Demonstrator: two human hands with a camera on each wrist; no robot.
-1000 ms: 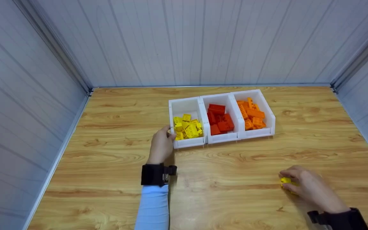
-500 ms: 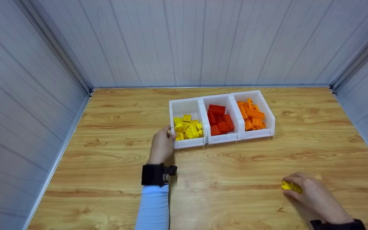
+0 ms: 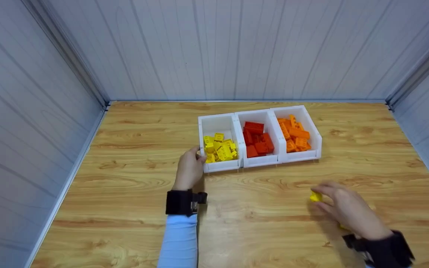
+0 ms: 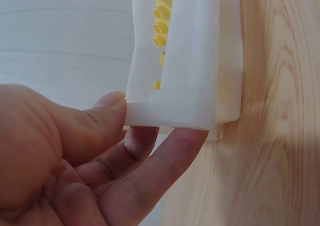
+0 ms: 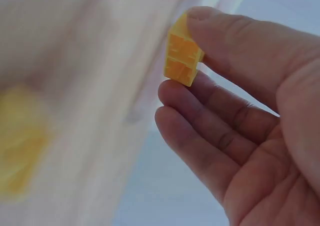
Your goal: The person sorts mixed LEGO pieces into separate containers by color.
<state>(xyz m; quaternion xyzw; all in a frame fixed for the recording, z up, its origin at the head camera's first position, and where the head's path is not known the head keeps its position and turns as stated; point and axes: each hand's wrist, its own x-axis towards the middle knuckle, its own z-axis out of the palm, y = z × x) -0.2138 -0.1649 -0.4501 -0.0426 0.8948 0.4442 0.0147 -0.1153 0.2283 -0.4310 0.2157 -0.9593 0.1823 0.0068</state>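
My left hand (image 3: 189,169) holds the front left corner of a white bin (image 3: 220,166), thumb (image 4: 107,111) at the rim and fingers against the outside wall. Loose yellow building bricks (image 3: 222,150) lie in that bin, some of them peeking past the wall in the left wrist view. Over the table at the right, my right hand (image 3: 348,208) pinches a small yellow building brick (image 5: 181,56), whose hollow underside shows in the right wrist view. Another yellow brick (image 5: 22,141), blurred there, lies on the table, mostly hidden beneath the right hand in the head view.
Joined to the yellow bricks' bin are a middle bin (image 3: 262,160) of red bricks (image 3: 261,143) and a right bin (image 3: 302,155) of orange bricks (image 3: 296,134). Pale panel walls (image 3: 218,48) enclose the wooden table (image 3: 132,208) at the back and both sides.
My right hand has shifted forward and left with a yellow brick in its fingers, leaving another yellow brick behind on the table. The left hand stays at the bin.
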